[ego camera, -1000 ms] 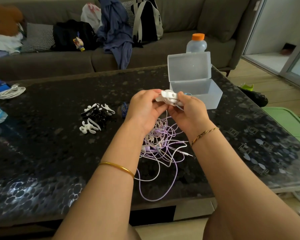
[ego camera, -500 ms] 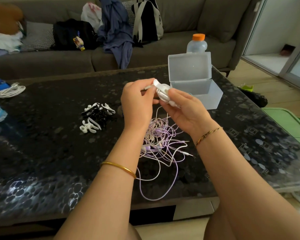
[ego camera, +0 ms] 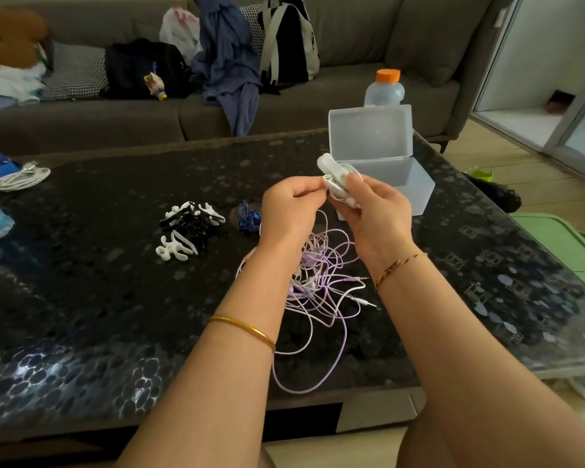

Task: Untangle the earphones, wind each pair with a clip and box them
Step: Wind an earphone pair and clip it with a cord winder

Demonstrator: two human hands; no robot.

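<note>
While both hands are raised above the bench [ego camera: 81, 298], the right hand [ego camera: 375, 214] is gripping a white clip [ego camera: 331, 167] with white earphone cord wound around it. The left hand [ego camera: 291, 211] is pinching the cord end at the bundle's left side, fingertips touching it. This wound pair is sitting just in front of the open clear box [ego camera: 402, 184], not inside it. Below the wrists, a tangle of purple and white earphones [ego camera: 321, 282] is lying loose on the bench. Spare black and white clips [ego camera: 186, 228] are lying further left, with a small blue bundle [ego camera: 247, 217] beside them.
</note>
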